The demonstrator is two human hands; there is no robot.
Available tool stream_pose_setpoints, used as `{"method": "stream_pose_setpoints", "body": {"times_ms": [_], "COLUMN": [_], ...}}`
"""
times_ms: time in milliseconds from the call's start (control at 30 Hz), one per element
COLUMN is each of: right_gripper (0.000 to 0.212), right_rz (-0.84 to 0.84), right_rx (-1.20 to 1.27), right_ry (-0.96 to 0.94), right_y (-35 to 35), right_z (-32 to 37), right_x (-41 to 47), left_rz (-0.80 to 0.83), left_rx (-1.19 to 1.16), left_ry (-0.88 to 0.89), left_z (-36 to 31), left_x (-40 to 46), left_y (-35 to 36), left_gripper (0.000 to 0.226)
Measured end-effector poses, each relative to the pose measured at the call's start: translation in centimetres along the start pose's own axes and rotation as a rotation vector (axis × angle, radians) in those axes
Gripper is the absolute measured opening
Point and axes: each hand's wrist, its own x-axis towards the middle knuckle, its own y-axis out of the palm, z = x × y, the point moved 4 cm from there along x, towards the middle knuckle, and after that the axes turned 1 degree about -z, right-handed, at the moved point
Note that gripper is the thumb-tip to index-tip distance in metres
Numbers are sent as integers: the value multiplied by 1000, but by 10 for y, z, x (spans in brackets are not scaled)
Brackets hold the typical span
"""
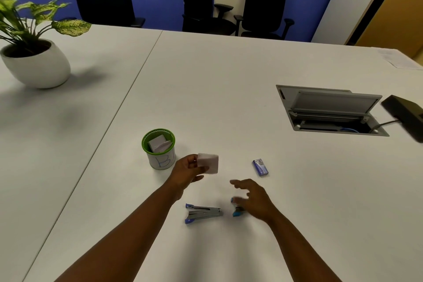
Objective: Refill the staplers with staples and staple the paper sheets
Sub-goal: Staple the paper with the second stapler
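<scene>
Green-rimmed cup [160, 151] on the white desk [229, 89], just left of and beyond the left hand [188, 173]; folded paper slips stand inside it. Left forearm reaches forward from lower left. Left hand raised above the desk, fingers pinched on a small stack of paper sheets [208, 163], held roughly flat-on to the camera, blurred. First stapler [202, 212] lies on the desk nearer the person than the left hand, between the two forearms; long axis left-right, blue-tipped handles pointing left, splayed apart, metal nose to the right. Second stapler [237, 209] just right of it, mostly hidden under the right hand [254, 199]; only blue ends show, axis unclear. Right hand palm-down, fingers spread and loose, gripping nothing, hovering over that stapler; contact unclear. Staple box [260, 167], blue, lies beyond the right hand, apart from it, long axis running away and slightly left.
</scene>
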Motion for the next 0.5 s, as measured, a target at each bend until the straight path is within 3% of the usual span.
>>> {"method": "stream_pose_setpoints", "body": {"times_ms": [100, 200, 367, 500], "right_gripper": [27, 32, 18, 4], "right_rz": [25, 159, 102, -18], "right_rx": [572, 923, 1051, 962], "right_ry": [243, 362, 343, 232], "right_y": [1, 7, 8, 1], "right_z": [20, 39, 56, 63], "right_x": [-3, -7, -9, -9], "left_rz": [116, 230, 366, 289], "left_rx": [78, 122, 150, 11], "left_ry": [81, 105, 132, 104], "left_z": [-9, -15, -22, -22], "left_x": [-6, -11, -21, -21], "left_y": [5, 11, 19, 16], "left_gripper": [32, 50, 52, 31]}}
